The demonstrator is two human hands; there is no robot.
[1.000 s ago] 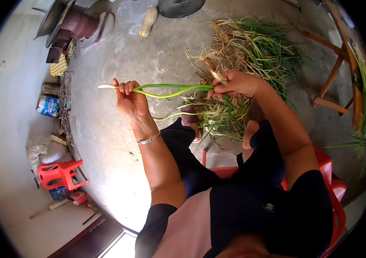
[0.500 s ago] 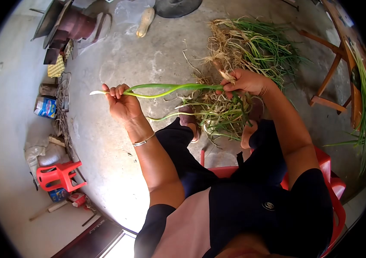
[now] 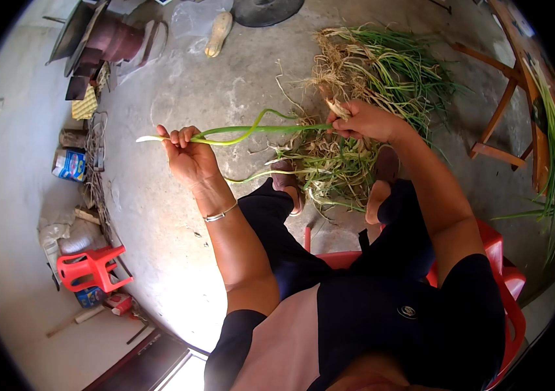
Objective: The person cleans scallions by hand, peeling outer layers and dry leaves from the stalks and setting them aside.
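My left hand is closed on the pale end of a green onion, whose white tip sticks out to the left. The leaves stretch right to my right hand, which pinches one of them; another leaf curls free above. A pale, root-like piece also shows at the right fingers. Beyond that hand lies a heap of green onions with tangled roots. Pale and green trimmings are spread on the floor between my feet.
More green onions hang over the edge of a wooden table at the right. A small red chair stands at the left. A squash lies near a black round object. A red chair is under me.
Both hands have moved slightly left with the green onion. One leaf has come out of the right fingers and now curls upward.
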